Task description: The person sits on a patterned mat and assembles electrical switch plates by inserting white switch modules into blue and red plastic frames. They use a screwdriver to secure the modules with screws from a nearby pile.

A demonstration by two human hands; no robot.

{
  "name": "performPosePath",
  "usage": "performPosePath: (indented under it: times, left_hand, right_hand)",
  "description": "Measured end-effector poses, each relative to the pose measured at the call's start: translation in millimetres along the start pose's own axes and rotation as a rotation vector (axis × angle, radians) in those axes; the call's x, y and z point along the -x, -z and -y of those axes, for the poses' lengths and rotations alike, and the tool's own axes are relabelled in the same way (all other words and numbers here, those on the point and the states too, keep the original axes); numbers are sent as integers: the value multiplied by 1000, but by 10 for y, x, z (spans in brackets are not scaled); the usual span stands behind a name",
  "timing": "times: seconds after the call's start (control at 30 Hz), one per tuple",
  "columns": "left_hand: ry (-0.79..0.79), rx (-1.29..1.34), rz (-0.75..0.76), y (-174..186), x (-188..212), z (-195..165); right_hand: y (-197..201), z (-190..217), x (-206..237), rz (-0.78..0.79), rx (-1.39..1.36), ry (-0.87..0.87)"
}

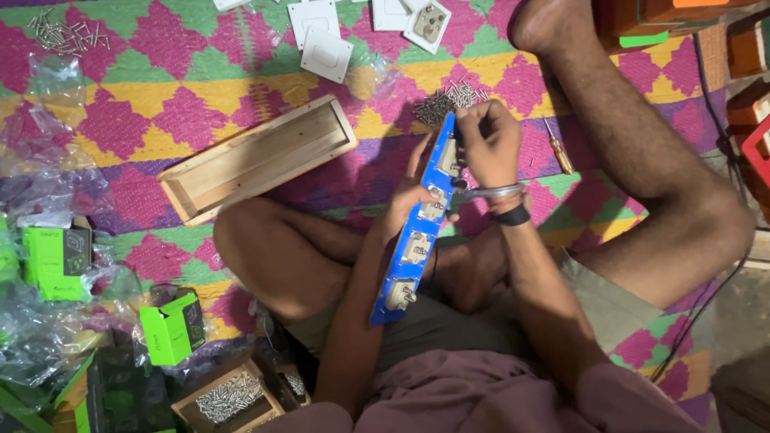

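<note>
I sit cross-legged on a patterned mat and hold a long blue switch panel on edge over my lap, with several beige switch modules fitted in it. My left hand grips the panel from behind near its middle. Closed fingers of my right hand press on the top module; whether they pinch a small screw or tool I cannot tell. A metal bangle and a black band circle my right wrist.
A long open wooden box lies on the mat at left. A heap of screws and a screwdriver lie beyond the panel. White switch plates, green cartons, plastic bags and a screw box surround me.
</note>
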State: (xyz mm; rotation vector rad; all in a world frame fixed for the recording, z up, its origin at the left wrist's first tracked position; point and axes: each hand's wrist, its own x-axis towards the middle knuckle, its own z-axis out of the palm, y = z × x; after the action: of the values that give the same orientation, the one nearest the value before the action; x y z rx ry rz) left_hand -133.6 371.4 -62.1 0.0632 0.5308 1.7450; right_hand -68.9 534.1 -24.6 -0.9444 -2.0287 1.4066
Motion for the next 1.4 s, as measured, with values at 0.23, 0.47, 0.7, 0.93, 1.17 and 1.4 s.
performPosePath:
  times: [0.23,0.47,0.7,0.93,1.17,1.4]
  left_hand:
    - [-35,-4,103,94,-69,39]
    - [-21,-4,90,55,-59,20]
    - [-30,-26,75,45,-58,30]
    - [160,466,154,272,-96,149]
    - [158,547,389,247,-118,59]
    - [75,546,339,51,25,70]
  right_hand:
    - [75,-100,-66,105,-220,6]
    - [73,-26,-76,104,-251,-38]
    - [78,-136,-58,120,-238,0]
    - [158,-253,-122,-142,2,153]
    - [339,-299,-15,185,-471,-280]
    - [318,-296,-95,163,-543,-271]
